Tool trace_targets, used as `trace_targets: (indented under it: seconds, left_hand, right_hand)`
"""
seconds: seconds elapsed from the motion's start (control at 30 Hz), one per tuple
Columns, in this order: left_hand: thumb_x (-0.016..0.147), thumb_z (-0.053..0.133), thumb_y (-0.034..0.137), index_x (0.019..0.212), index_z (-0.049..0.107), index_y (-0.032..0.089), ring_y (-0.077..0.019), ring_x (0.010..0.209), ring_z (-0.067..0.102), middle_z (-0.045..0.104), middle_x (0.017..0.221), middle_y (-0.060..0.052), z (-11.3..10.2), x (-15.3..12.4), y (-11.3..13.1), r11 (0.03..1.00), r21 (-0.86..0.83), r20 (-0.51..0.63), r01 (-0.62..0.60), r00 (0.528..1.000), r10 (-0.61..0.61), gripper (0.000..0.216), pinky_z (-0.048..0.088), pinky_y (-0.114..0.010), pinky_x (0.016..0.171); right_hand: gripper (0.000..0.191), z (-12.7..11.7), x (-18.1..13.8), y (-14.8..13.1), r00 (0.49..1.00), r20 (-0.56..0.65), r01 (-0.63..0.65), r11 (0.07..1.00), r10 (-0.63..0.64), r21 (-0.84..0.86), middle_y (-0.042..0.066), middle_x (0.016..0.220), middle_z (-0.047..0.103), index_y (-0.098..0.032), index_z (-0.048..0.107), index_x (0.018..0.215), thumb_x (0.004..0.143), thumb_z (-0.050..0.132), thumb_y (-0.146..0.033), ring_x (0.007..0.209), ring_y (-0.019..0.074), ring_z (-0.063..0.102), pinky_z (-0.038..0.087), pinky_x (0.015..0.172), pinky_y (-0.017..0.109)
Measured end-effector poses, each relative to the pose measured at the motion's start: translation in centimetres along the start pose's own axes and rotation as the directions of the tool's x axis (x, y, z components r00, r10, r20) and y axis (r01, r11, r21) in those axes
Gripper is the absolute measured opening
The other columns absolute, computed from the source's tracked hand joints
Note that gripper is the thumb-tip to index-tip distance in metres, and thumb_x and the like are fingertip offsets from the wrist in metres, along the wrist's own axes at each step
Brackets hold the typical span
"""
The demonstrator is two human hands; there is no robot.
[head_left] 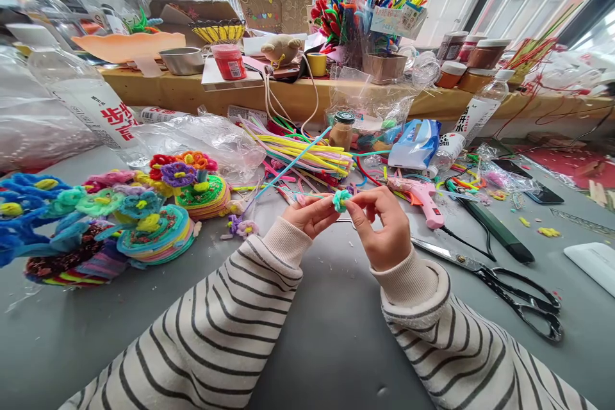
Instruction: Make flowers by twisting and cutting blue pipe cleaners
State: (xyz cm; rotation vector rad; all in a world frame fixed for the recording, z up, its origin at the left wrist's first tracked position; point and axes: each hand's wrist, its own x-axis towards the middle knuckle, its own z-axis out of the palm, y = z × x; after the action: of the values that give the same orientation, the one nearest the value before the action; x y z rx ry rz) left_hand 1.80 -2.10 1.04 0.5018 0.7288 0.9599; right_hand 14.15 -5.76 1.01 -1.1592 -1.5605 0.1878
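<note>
A small turquoise pipe-cleaner flower with a bit of yellow is held between my two hands above the middle of the table. My left hand pinches it from the left, fingers pressed together. From the right, the thumb and index finger of my right hand close on its edge. A light blue pipe cleaner slants up behind my left hand. Beyond my hands lies a bundle of yellow, pink and white pipe cleaners. Finished pipe-cleaner flowers on round striped bases stand to the left.
Black-handled scissors lie right of my right hand, near a pink glue gun with its cord. Water bottles stand at both sides. A wooden ledge at the back carries jars and pipe-cleaner bunches. A phone lies far right.
</note>
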Motion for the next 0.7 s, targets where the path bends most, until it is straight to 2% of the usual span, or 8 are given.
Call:
trace_targets:
  seconds: [0.17,0.5,0.7]
  left_hand:
    - [0.064,0.053,0.006,0.063,0.059,0.010,-0.0106,0.065,0.059,0.063,0.065,-0.003,-0.10,-0.09,-0.07,0.999,0.021,0.006,-0.034,0.999,0.034,0.006,0.045,-0.024,0.076]
    - [0.064,0.052,0.005,0.061,0.060,0.011,-0.0090,0.062,0.059,0.063,0.062,-0.001,0.04,-0.10,-0.13,0.999,0.015,0.024,-0.034,0.999,0.034,0.010,0.048,-0.016,0.063]
    - [0.065,0.053,0.007,0.060,0.060,0.011,-0.0082,0.062,0.059,0.063,0.063,-0.001,0.02,-0.11,-0.18,0.999,0.036,0.027,-0.026,0.999,0.025,0.010,0.047,-0.016,0.064]
  right_hand:
    - [0.005,-0.03,0.03,-0.13,1.000,-0.008,-0.014,1.000,0.014,0.005,0.001,0.068,0.049,-0.016,0.051,0.071,0.069,0.051,-0.020,0.050,0.0083,0.037,0.036,0.048,0.023]
    - [0.003,-0.04,0.01,-0.04,1.000,-0.010,-0.012,1.000,0.012,-0.002,0.000,0.065,0.048,-0.017,0.052,0.068,0.070,0.051,-0.019,0.050,0.0085,0.037,0.036,0.048,0.023]
    - [0.002,-0.02,-0.11,0.16,1.000,-0.005,-0.022,1.000,0.022,0.006,0.001,0.066,0.049,-0.017,0.051,0.069,0.070,0.051,-0.018,0.050,0.0084,0.037,0.036,0.048,0.024]
